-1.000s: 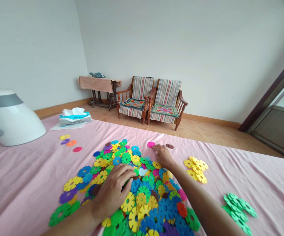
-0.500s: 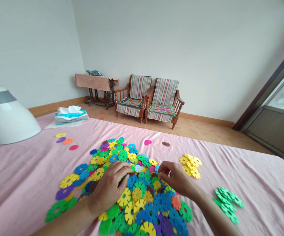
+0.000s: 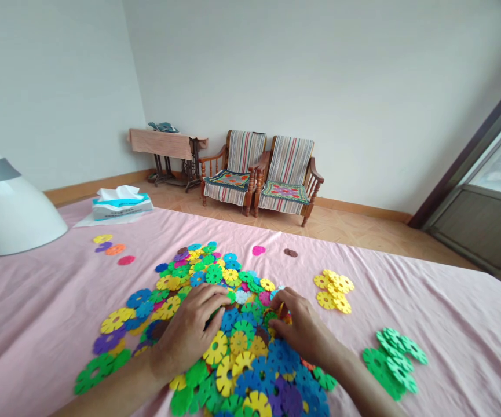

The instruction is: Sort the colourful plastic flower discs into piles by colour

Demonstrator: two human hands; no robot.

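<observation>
The left hand (image 3: 192,331) is lying open-fingered, holding nothing, on the multicoloured plastic flower-disc heap (image 3: 233,362) by the pink-clothed table (image 3: 37,324)'s near edge. The right hand (image 3: 304,331) is touching it with curled fingertips, grip unclear.

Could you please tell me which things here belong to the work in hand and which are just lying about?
In hand: left hand, flat on the mixed disc pile; right hand, fingertips in it; yellow heap; green heap; pink disc; brown disc; four loose discs.
Lying about: tissue box; white appliance; striped armchairs; side table.
</observation>
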